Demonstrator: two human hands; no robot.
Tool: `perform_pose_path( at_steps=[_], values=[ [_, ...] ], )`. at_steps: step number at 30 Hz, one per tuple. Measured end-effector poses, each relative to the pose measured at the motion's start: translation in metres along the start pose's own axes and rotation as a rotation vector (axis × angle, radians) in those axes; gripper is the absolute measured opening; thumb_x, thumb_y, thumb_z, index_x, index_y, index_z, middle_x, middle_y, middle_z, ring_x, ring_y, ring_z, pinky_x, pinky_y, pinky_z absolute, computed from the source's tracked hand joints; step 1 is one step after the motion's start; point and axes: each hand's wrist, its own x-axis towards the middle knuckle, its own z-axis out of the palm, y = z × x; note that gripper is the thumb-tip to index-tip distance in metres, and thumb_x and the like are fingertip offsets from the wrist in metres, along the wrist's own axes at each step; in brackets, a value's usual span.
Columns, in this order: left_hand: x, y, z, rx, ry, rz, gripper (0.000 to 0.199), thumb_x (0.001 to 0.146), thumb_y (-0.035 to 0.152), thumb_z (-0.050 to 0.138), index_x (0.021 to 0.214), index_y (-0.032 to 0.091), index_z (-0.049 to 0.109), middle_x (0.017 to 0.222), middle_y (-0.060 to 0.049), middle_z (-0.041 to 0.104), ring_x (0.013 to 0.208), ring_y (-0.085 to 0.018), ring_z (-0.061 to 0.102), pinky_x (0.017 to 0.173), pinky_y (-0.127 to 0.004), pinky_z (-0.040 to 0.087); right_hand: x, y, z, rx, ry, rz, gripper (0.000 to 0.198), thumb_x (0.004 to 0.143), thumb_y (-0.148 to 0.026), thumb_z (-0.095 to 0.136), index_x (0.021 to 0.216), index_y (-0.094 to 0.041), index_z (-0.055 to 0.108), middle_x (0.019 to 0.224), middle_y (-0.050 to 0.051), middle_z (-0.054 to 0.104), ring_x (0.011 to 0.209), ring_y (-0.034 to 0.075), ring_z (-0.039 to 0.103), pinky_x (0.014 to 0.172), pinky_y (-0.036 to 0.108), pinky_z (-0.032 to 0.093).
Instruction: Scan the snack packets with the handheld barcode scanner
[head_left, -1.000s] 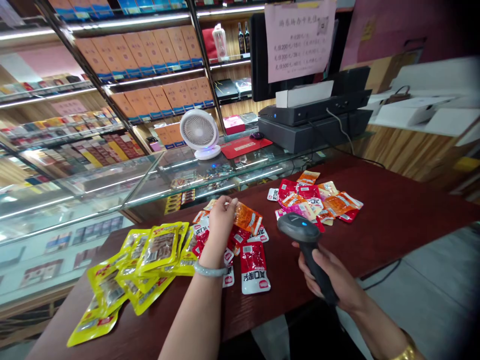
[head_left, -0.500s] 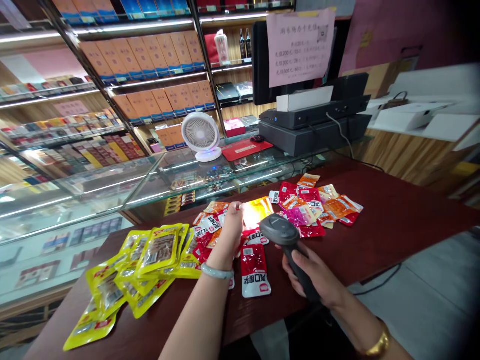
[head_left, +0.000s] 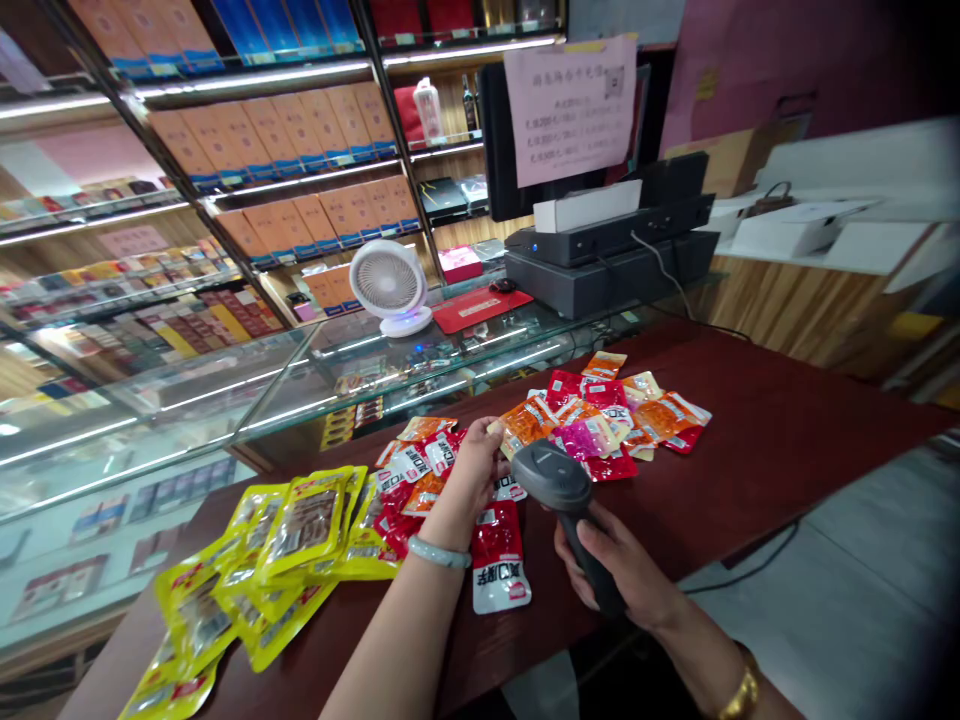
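My right hand (head_left: 619, 560) is wrapped round the handle of a dark grey barcode scanner (head_left: 553, 474), whose head points to the far left. Pinched in my left hand (head_left: 480, 462) is an orange snack packet (head_left: 527, 421), just beyond the scanner head. A red and white snack packet (head_left: 500, 555) lies flat on the table between my forearms. Under and beside my left hand is a heap of red and orange packets (head_left: 409, 480). Another heap of red, orange and pink packets (head_left: 626, 415) lies to the right, beyond the scanner.
Yellow snack bags (head_left: 300, 530) are piled at the left of the dark red table (head_left: 780, 430). Behind it stands a glass display counter (head_left: 300, 385) with a white fan (head_left: 388, 283), a cash drawer (head_left: 615, 270) and a monitor (head_left: 495, 140). Stocked shelves line the back.
The bright scanning light on the orange packet has gone out. My left hand has moved the packet slightly towards the right-hand heap. The whole view has shifted a little.
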Motion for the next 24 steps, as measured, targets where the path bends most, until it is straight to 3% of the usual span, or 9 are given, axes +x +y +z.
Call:
perform_pose_path(
  at_steps=[7,10,13,17,21,24],
  values=[
    [0.037,0.004,0.072,0.018,-0.314,-0.076,0.031,0.074,0.018,0.069,0.103,0.012,0.06,0.075,-0.005,0.067,0.06,-0.012,0.062,0.062,-0.025,0.051,-0.001,-0.002,-0.001,0.084,0.083,-0.183,0.033,0.087,-0.052,0.061,0.099,-0.022,0.054,0.065,-0.005,0.053,0.036,0.005,0.045,0.034,0.016,0.034],
    [0.048,0.01,0.086,0.116,-0.332,-0.077,0.034,0.076,0.02,0.068,0.108,0.012,0.062,0.081,-0.006,0.07,0.067,-0.013,0.065,0.071,-0.027,0.052,0.0,-0.01,0.002,0.12,0.115,-0.188,0.037,0.088,-0.052,0.06,0.107,-0.022,0.054,0.063,-0.007,0.052,0.034,0.005,0.042,0.033,0.016,0.034],
    [0.045,0.019,0.066,0.358,-0.253,0.1,0.034,0.081,0.029,0.065,0.112,0.015,0.064,0.097,-0.008,0.072,0.084,-0.016,0.067,0.082,-0.03,0.051,0.0,-0.016,0.004,0.12,0.101,-0.138,0.039,0.087,-0.053,0.061,0.108,-0.021,0.055,0.062,-0.007,0.053,0.034,0.005,0.043,0.033,0.017,0.035],
    [0.027,0.037,0.009,0.992,-0.15,0.34,0.031,0.086,0.031,0.057,0.111,0.017,0.068,0.116,-0.011,0.069,0.104,-0.022,0.064,0.094,-0.034,0.046,0.002,-0.016,0.003,0.092,0.073,-0.013,0.04,0.085,-0.054,0.064,0.105,-0.02,0.055,0.062,-0.007,0.054,0.034,0.005,0.044,0.033,0.017,0.035],
    [0.015,0.043,-0.029,1.693,-0.08,0.261,0.039,0.079,0.038,0.065,0.113,0.019,0.068,0.119,-0.014,0.067,0.112,-0.029,0.06,0.096,-0.039,0.044,0.004,-0.013,0.001,0.037,0.039,0.013,0.036,0.086,-0.052,0.063,0.101,-0.02,0.054,0.062,-0.007,0.054,0.035,0.005,0.045,0.034,0.016,0.035],
    [0.012,0.041,-0.035,1.946,-0.036,0.191,0.053,0.073,0.054,0.067,0.112,0.018,0.067,0.118,-0.017,0.066,0.115,-0.036,0.057,0.093,-0.044,0.043,0.004,-0.011,0.0,0.036,0.045,0.018,0.035,0.087,-0.051,0.062,0.102,-0.021,0.053,0.063,-0.007,0.054,0.035,0.005,0.046,0.034,0.017,0.037]
  ],
)
